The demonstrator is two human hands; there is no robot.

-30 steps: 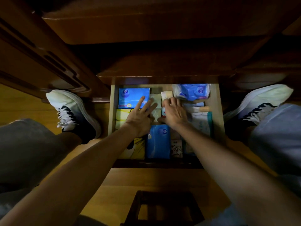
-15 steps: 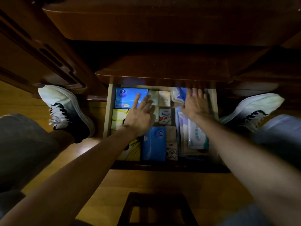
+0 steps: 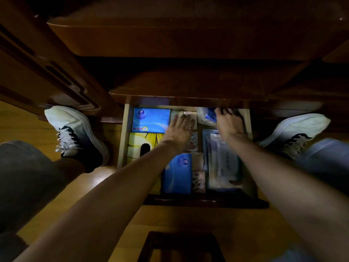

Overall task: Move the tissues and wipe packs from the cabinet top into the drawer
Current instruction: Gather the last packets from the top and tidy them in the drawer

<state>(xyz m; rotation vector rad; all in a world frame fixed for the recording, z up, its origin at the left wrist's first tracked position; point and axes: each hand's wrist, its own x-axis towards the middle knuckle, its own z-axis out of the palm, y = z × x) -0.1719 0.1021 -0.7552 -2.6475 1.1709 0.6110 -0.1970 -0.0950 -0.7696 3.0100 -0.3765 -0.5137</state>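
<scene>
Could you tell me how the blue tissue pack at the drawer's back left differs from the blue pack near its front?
The back-left blue pack lies wide, its long side across the drawer; the front blue pack lies lengthwise, front to back. The back one is fully visible; the left forearm crosses the front one's corner. Both are blue with a round logo.

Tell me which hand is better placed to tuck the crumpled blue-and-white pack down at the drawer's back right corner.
Right, probably. The right hand already reaches into that corner, fingers at the crumpled blue-and-white pack. The left hand lies flat on the small packs in the middle, farther off.
</scene>
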